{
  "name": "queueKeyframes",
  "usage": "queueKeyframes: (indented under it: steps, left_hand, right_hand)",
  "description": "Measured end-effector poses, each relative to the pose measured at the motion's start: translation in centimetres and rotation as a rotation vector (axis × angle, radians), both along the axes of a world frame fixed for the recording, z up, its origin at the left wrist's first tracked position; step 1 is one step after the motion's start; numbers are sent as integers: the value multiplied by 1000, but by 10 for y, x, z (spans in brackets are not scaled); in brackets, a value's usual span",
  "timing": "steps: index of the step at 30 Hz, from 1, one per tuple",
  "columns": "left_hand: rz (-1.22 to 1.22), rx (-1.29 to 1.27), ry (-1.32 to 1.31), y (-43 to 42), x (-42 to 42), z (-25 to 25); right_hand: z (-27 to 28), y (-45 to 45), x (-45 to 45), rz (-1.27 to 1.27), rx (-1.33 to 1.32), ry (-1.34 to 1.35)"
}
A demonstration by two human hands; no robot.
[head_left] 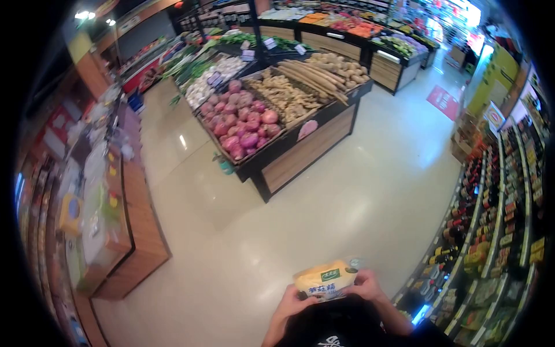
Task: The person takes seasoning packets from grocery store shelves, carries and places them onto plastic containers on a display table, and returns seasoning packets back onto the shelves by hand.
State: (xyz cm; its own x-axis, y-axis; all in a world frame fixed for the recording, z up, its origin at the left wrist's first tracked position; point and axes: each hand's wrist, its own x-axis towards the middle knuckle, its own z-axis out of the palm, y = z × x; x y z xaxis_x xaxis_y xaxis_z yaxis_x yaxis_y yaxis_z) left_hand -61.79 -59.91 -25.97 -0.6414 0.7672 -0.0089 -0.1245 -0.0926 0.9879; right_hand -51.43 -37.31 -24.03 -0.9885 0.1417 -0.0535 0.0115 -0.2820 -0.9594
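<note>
A yellow and white plastic packet (326, 281) with a green label and blue lettering is held up in front of the dark clothing at the bottom centre. My left hand (293, 302) grips its lower left edge, with the thumb on the front. On the right side, my right hand (365, 285) pinches the packet's edge. The printed face of the packet is turned up toward the camera, and the fingers behind it are hidden.
A produce stand (306, 150) holds red onions (245, 124), ginger (283, 92), long roots and potatoes. Shelves of bottles and packets (485, 231) curve along the right. A wood-sided counter (141, 225) stands at the left. More vegetable displays are at the back.
</note>
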Motion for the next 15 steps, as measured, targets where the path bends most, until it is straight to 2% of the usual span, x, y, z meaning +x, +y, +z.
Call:
queueKeyframes:
  steps: [2, 4, 5, 7, 9, 15]
  left_hand:
    - [184, -7, -149, -5, 19, -17]
    - [243, -9, -158, -16, 30, -26]
    - [277, -9, -172, -22, 32, -22]
    - [343, -71, -240, -31, 36, -15]
    - [413, -216, -295, -42, 38, -13]
    - [627, -155, -138, -69, 34, -11]
  right_hand:
    - [-15, -4, -5, 65, 89, 18]
    - [-28, -8, -11, 220, 144, -27]
    - [-21, -16, -18, 255, 141, -28]
    - [-4, -29, -30, 311, 2, -290]
    - [-12, -37, -42, 387, 18, -257]
    - [-12, -73, -91, 501, -76, -253]
